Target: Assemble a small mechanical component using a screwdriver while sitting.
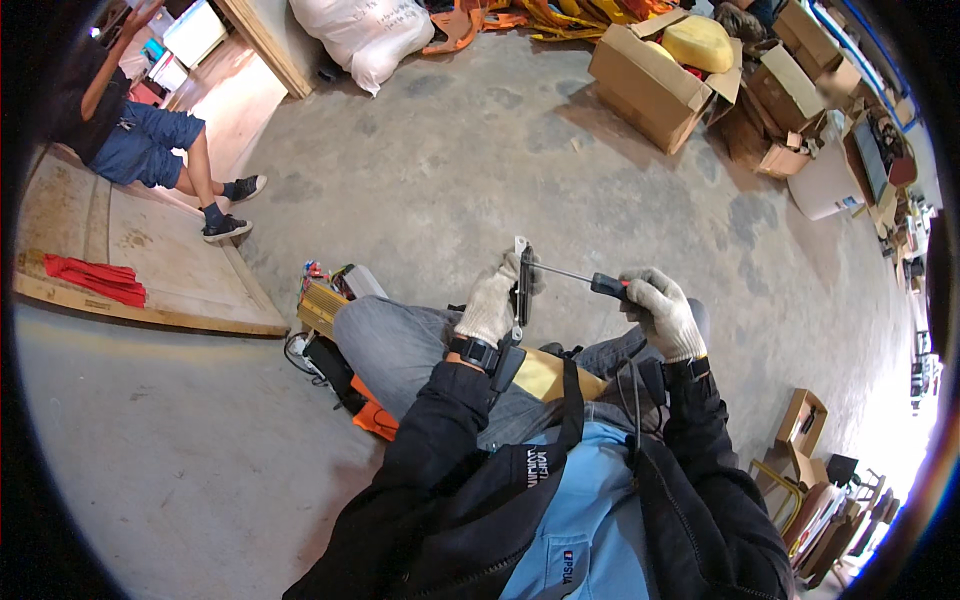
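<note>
My left hand [490, 302], in a pale knit glove, grips a narrow black part with metal end tabs [523, 285], held upright above my lap. Its exact kind I cannot make out. In my gloved right hand [660, 312] is a screwdriver [605, 286] with a black and red handle. Its thin shaft points left, and the tip meets the black part near its upper half. Both hands are closed, in front of my crossed legs. A yellow piece [555, 378] lies on my lap beneath them.
By my left knee sit a gold-coloured metal box [323, 306] and an orange item [374, 410]. A red cloth [95, 279] lies on a wooden board [185, 262], where another person [150, 140] sits. Cardboard boxes [650, 90] and a white sack [362, 35] stand farther off.
</note>
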`<state>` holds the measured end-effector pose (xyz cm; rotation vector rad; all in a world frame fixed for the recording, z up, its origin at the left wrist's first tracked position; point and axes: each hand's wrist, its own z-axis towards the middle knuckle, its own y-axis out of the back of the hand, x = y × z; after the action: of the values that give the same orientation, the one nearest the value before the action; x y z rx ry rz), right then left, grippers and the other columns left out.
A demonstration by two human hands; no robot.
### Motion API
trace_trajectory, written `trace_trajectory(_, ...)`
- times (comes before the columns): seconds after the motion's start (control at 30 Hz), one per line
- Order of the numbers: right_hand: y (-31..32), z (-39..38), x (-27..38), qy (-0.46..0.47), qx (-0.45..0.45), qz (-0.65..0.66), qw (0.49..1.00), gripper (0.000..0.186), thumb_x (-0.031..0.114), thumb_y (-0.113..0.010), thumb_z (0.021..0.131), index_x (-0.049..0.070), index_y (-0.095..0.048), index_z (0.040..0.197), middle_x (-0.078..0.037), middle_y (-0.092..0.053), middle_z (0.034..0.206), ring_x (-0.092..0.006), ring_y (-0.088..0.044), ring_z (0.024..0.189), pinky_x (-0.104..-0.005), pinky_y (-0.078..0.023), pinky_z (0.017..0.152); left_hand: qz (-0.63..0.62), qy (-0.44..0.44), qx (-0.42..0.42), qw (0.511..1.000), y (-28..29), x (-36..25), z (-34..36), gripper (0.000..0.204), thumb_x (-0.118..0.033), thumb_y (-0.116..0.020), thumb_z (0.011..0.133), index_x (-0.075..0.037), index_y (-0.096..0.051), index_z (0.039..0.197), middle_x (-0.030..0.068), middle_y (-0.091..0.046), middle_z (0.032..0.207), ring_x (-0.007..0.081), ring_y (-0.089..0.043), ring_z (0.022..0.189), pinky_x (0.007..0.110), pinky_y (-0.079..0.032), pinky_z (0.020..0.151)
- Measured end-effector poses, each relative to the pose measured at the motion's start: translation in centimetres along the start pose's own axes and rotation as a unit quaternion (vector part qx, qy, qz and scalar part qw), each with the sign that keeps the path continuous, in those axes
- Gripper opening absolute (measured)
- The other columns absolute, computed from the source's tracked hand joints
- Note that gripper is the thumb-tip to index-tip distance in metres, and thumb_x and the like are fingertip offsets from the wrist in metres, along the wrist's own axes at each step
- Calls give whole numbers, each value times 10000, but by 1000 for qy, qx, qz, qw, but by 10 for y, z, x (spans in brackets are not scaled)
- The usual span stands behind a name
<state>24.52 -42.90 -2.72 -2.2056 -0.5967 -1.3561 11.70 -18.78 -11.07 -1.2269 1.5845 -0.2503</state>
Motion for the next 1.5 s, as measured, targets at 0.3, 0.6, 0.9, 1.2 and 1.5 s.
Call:
trace_trajectory(0.3,-15,10,16,34,5,-60,998,338,148,-697,903,-56,-652,1169,-70,-665,913,-127,-621,796,-257,-503,708,77,-41,23,996,5,-14,2,327,-381,-616,1040,-70,-673,1122,27,-682,926,148,-661,798,304,-572,725)
trace_trajectory(0.6,-10,-6,1,50,-81,-51,994,376,189,-671,958,-53,-573,1228,-109,-662,930,-143,-603,676,-275,-497,596,138,19,21,990,6,15,9,413,-311,-526,1093,-30,-615,1382,35,-696,1246,116,-640,1115,263,-492,992)
trace_trajectory(0.9,-5,6,0,54,-80,-74,993,311,346,-584,1026,37,-616,1046,-81,-648,718,-105,-480,445,-256,-376,405,138,-19,33,990,16,14,8,407,-430,-601,1045,-54,-678,1180,-10,-662,940,95,-614,817,286,-526,752)
trace_trajectory(1.2,-1,15,-5,49,-90,-66,993,282,316,-609,1017,36,-588,992,-101,-642,699,-121,-489,424,-269,-383,385,160,-3,80,984,19,10,11,480,-478,-565,1051,-34,-643,1216,16,-667,997,142,-635,890,304,-536,829)
trace_trajectory(1.5,-1,14,-2,33,-90,-47,994,263,292,-575,1027,53,-542,924,-110,-626,668,-128,-455,382,-275,-334,347,164,-6,81,983,25,20,15,492,-443,-613,1037,-25,-616,1295,-39,-600,890,74,-576,781,248,-518,752)
